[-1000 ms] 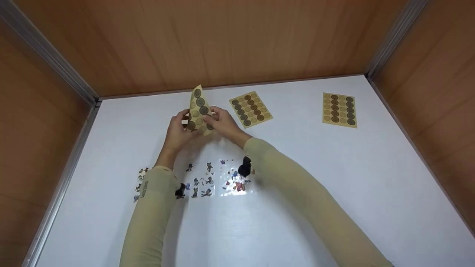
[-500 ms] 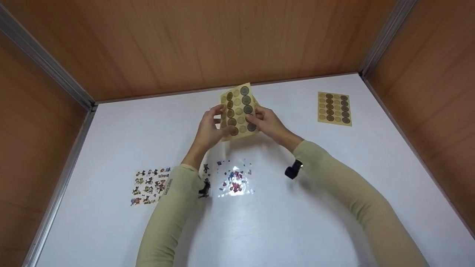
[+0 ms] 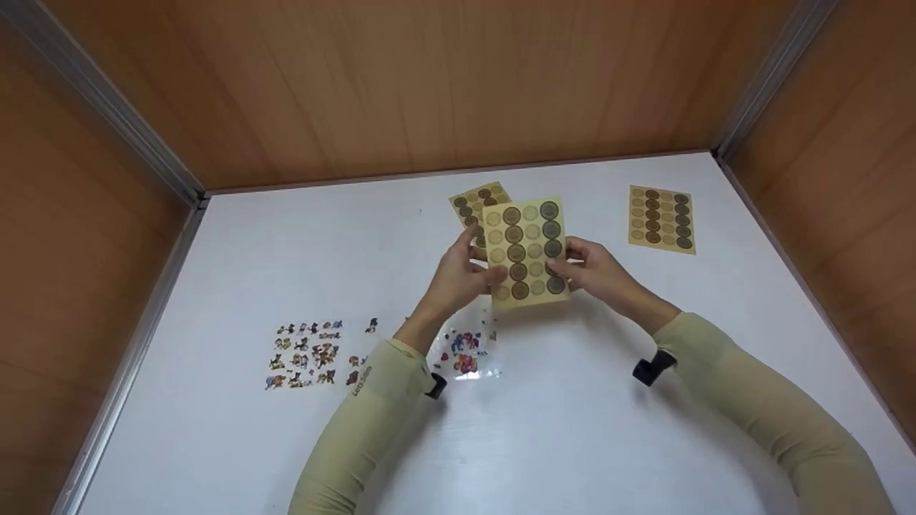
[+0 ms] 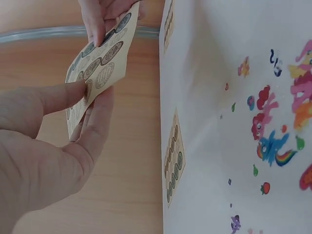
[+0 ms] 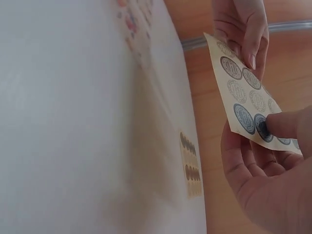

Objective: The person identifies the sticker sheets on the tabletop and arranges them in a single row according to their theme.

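Observation:
Both hands hold up a tan sheet of round stickers [image 3: 526,250], printed in columns of pale, brown and dark circles. My left hand [image 3: 461,275] pinches its left edge, thumb on the printed face and fingers behind. At the opposite edge my right hand [image 3: 597,268] grips it the same way, the thumb lying over a dark circle in the right wrist view. The sheet [image 4: 100,68] bows slightly in the left wrist view. Behind it, a second sticker sheet [image 3: 469,204] lies on the table, partly covered in the head view.
A third sheet of round stickers [image 3: 662,218] lies at the back right of the white table [image 3: 544,436]. Clear sheets with cartoon animal stickers [image 3: 304,355] and pony stickers [image 3: 465,354] lie at the left and middle. Wooden panels [image 3: 458,86] stand around the back and sides.
Both hands have carried the held sheet rightward, from the left of the second sheet to in front of it. The sheet, curled and angled earlier, now faces the head camera flatter.

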`<state>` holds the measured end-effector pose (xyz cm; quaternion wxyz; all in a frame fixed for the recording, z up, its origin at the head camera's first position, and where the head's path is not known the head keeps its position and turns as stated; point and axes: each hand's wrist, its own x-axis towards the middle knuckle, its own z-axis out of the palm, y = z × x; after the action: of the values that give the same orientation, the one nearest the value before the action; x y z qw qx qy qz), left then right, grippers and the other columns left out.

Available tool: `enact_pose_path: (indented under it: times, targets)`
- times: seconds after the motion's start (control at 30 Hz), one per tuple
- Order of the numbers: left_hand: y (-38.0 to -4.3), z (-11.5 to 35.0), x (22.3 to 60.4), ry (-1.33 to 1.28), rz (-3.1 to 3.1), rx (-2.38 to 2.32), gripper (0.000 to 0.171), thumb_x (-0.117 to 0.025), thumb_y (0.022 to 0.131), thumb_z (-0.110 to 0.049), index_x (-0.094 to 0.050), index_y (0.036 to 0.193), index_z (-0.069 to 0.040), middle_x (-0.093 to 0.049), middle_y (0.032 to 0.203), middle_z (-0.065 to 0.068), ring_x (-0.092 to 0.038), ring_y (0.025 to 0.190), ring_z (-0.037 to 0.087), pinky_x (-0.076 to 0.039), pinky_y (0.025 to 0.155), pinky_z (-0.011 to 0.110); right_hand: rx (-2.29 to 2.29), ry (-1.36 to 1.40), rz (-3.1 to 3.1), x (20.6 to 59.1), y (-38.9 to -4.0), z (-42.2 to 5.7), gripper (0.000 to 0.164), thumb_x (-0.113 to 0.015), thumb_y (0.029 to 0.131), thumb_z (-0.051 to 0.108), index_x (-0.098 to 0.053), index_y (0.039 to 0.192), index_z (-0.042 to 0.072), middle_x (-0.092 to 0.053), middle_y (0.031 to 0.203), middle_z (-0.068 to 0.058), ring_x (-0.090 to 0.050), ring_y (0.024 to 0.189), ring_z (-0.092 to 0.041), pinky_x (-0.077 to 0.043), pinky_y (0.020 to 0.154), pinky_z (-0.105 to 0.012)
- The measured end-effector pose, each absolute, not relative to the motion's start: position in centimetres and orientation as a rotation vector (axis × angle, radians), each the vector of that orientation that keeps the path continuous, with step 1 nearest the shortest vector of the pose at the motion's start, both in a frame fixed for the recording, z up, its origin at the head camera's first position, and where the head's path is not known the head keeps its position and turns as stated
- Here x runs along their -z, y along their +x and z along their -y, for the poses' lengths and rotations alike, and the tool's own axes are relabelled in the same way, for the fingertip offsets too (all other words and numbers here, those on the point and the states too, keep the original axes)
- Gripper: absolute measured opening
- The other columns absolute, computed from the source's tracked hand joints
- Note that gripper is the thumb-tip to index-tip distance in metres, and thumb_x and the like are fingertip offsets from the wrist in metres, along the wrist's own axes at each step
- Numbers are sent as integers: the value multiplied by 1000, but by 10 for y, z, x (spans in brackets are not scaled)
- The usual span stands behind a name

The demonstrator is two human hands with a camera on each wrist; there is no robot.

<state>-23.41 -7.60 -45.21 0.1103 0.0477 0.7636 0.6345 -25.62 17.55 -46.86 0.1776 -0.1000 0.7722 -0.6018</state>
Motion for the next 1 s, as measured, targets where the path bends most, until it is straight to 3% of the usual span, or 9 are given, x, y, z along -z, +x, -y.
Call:
enact_pose_path:
  times: [0.2, 0.37, 0.7, 1.0]
  targets:
    - [-220, 63, 460, 174, -2279, -1746, 87, -72, 92, 0, -22, 162, -14, -65, 102, 11, -72, 80, 23, -63, 70, 34, 1694, -311, -2234, 477, -243, -193, 78, -70, 97, 15, -24, 160, 17, -61, 98, -14, -74, 85, -26, -59, 57, -31]
    - [-204, 57, 468, 174, -2354, -1578, 91, -72, 93, -1, -15, 163, -10, -65, 98, 7, -71, 76, 19, -62, 68, 33, 1535, -465, -2320, 489, -226, -201, 93, -69, 98, 15, -4, 165, 23, -65, 95, -16, -74, 79, -29, -60, 54, -39]
    - [-182, 42, 484, 219, -2432, -1363, 93, -73, 94, -7, -12, 163, -8, -69, 92, 4, -70, 69, 17, -59, 58, 30, 1057, -647, -2555, 501, -203, -217, 82, -65, 101, 28, -15, 164, 14, -67, 87, -1, -54, 55, -15, -46, 48, -26]
    - [-175, 32, 498, 269, -2582, -1165, 94, -76, 89, -7, -15, 161, -1, -70, 88, 1, -66, 75, 10, -57, 73, 28, 844, -714, -2634, 510, -197, -222, 79, -64, 101, 32, -21, 162, 7, -56, 76, 2, -49, 63, -13, -44, 64, -33]
